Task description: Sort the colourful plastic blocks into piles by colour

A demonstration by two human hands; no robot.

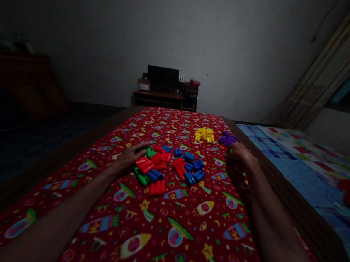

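My left hand rests at the left edge of a mixed pile, thumb and fingers apart beside the green plastic pieces. In that pile lie red tube-shaped plastic pieces, more green ones and some blue ones. To its right is a looser group of blue pieces with red pieces among them. At the right of the cloth, my right hand is closed, with a bit of green plastic showing at its fingertips. Just beyond it sits a purple heap, and a yellow heap lies left of that.
A red cloth printed with rockets covers the long table. Against the far wall stands a desk with a dark monitor. A bed with a checked cover is at the right, and a wooden cabinet at the left.
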